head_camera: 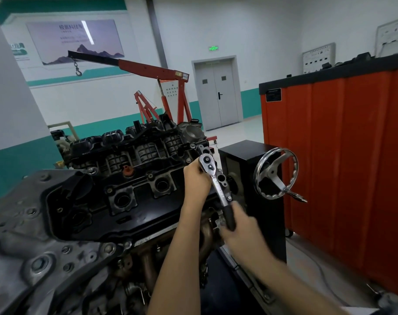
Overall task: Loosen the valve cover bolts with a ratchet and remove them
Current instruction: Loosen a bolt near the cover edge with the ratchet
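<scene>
Both hands grip the ratchet [218,187]: the left hand [196,178] wraps round its shiny head, and the blurry right hand [238,226] squeezes the black handle. It sits at the far right end of the black valve cover [125,212]. Just to the right, a silver wheel [274,172] is on a black box [241,151], then a tall red cabinet [341,155]. Far off are a red crane [148,68] and a grey door [218,96].

I see the chrome ratchet with a black rubber grip [218,187] at the right end of the engine. Its round head sits over that end of the black plastic valve cover [143,214], and its handle slants down and to the right, towards me. The valve cover lies face up, showing open round wells. Small silver flanged bolts [150,176] sit in its surface; I cannot tell how far out any stands.
</scene>
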A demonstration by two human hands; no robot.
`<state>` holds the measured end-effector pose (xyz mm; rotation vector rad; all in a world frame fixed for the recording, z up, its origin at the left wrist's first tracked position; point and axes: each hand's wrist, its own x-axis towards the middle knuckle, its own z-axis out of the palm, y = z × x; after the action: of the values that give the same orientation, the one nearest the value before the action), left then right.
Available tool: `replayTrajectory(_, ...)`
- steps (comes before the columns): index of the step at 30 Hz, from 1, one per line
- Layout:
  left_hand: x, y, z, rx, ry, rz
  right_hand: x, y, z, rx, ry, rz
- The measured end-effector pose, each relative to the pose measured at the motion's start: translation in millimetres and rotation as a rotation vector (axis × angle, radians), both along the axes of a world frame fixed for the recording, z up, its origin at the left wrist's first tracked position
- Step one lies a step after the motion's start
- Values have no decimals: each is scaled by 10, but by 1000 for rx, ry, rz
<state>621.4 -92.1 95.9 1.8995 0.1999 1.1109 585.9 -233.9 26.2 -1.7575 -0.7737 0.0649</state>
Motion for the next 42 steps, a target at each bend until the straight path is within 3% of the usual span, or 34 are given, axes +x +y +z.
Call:
replayTrajectory(4,-9,23,20,-13,5,-13,-239,375,-60,116,101,-7)
replayTrajectory(7,-42,48,26,10,39,-25,27,76,-5,6,4,52)
replayTrajectory(10,-38,45,74,54,89,-47,564,-364,259,-273,-245,76)
replayTrajectory(13,-55,40,123,77,108,-65,1027,-526,675,-561,-623,-48)
replayTrajectory(15,-77,74,91,16,80,-55,1083,-484,792,-626,-790,-119)
replayTrajectory(17,-85,90,51,-52,41,-53,934,-428,668,-561,-738,-150)
replayTrajectory(21,-48,22,12,-117,-12,-68,175,-141,115,-130,-154,-24)
replayTrajectory(24,-37,4,27,-184,-43,-91,-210,314,-47,66,22,-20)
replayTrajectory(26,-51,45,24,-183,-39,-98,-251,394,-73,73,34,1)
replayTrajectory(29,-84,73,54,-97,3,-112,117,31,28,-100,-68,30)
replayTrajectory(34,-89,50,98,29,81,-84,1062,-549,732,-573,-580,50)
replayTrajectory(37,-107,2,58,-16,11,-58,1200,-497,871,-638,-770,-58)
replayTrajectory(39,-101,-30,11,-48,-29,-32,1032,-456,642,-550,-651,-97)
replayTrajectory(42,-50,-34,-47,-82,-44,-25,399,-280,146,-216,-228,-6)
